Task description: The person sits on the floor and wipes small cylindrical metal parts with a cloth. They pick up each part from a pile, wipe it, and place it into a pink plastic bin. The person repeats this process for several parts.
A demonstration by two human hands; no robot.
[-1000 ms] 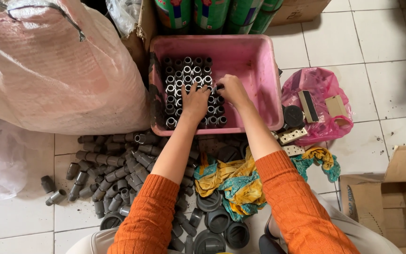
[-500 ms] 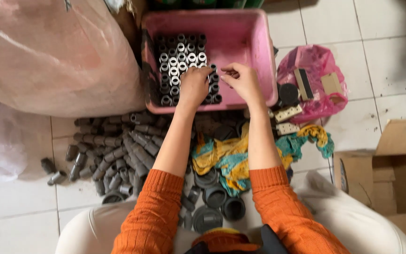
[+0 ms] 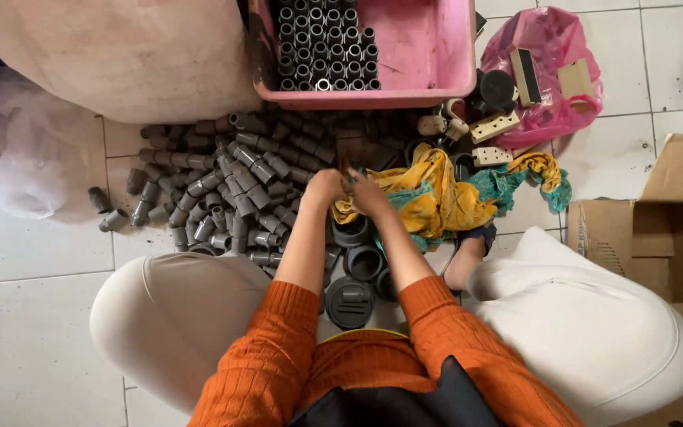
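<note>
While the left hand (image 3: 327, 187) and right hand (image 3: 367, 192) meet above the grey pipe fittings (image 3: 223, 198), their fingers blur. Whether either grip holds anything, I cannot tell. A yellow cloth (image 3: 436, 198) lies just beside.

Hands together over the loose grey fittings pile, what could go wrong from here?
1. The grey fittings lie loose on the floor against the knees; a nudge could roll some away.
2. The yellow cloth lies beside both hands and could snag.
3. Upright fittings in the pink tub might topple if it is bumped.

The tub (image 3: 436, 47) sits at twelve o'clock with fittings standing in rows (image 3: 321, 43) in it; loose fittings (image 3: 215, 190) at ten, rag (image 3: 444, 194) at one, box (image 3: 665, 229) at three.
</note>
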